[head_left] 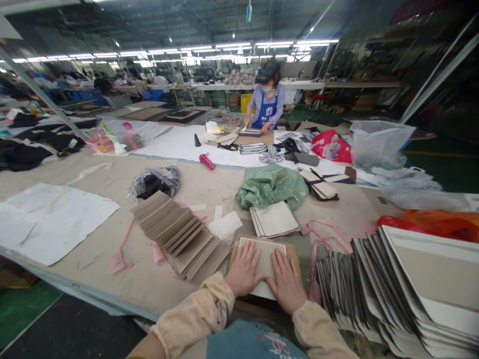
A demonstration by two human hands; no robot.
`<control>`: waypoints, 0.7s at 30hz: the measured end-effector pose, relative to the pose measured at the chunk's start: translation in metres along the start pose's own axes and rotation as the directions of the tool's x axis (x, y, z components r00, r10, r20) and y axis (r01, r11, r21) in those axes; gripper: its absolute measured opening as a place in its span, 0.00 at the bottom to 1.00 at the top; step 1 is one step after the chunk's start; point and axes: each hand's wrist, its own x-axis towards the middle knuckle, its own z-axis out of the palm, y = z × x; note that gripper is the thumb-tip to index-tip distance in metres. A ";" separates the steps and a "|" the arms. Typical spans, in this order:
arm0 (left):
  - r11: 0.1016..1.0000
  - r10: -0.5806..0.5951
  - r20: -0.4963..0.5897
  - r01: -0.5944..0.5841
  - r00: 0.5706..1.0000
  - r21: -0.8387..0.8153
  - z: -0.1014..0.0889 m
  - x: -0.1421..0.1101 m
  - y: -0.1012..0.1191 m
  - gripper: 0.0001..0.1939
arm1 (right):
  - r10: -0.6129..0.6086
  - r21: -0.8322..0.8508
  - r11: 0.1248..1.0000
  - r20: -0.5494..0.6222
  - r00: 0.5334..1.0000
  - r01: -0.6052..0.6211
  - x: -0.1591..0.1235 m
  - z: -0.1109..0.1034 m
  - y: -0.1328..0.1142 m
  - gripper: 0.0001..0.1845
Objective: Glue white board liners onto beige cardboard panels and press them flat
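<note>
A pale rectangular panel (266, 249) lies on a brown board (292, 249) at the table's near edge. Flat on its left half rests my left hand (244, 269), fingers spread and pointing away from me. My right hand (286, 279) presses on the right half in the same way, and the two thumbs nearly meet. Left of the hands, a fanned stack of brown cardboard pieces (175, 227) leans over. Just beyond the panel is a small pile of off-white sheets (275, 219). To the right stands a big fanned stack of grey-edged panels (374, 284).
A green cloth bag (272, 184), a clear plastic bag with black contents (155, 182) and a pink bottle (207, 161) lie on the table. Pink ribbon (125, 249) trails left of the cardboard. Across the table, a person in a blue apron (267, 112) works on a dark piece.
</note>
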 end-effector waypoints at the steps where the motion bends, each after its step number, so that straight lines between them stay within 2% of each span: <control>1: 1.000 0.011 0.002 -0.011 1.000 0.010 0.000 0.000 -0.002 0.42 | 0.000 -0.004 1.000 -0.002 1.000 0.000 0.000 0.000 0.000 0.37; 15: 0.993 0.020 0.014 -0.021 1.000 0.116 0.006 0.004 -0.004 0.41 | 0.030 0.088 0.996 0.047 0.998 -0.034 0.000 -0.006 0.000 0.38; 18: 0.988 0.036 0.014 -0.037 0.999 0.151 0.008 0.004 -0.004 0.41 | 0.074 0.133 0.988 0.039 0.996 -0.079 -0.008 -0.013 0.003 0.39; 21: 0.982 0.033 0.006 -0.034 0.999 0.187 0.008 0.004 -0.005 0.42 | 0.137 0.177 0.974 0.046 0.989 -0.143 -0.028 -0.027 0.010 0.38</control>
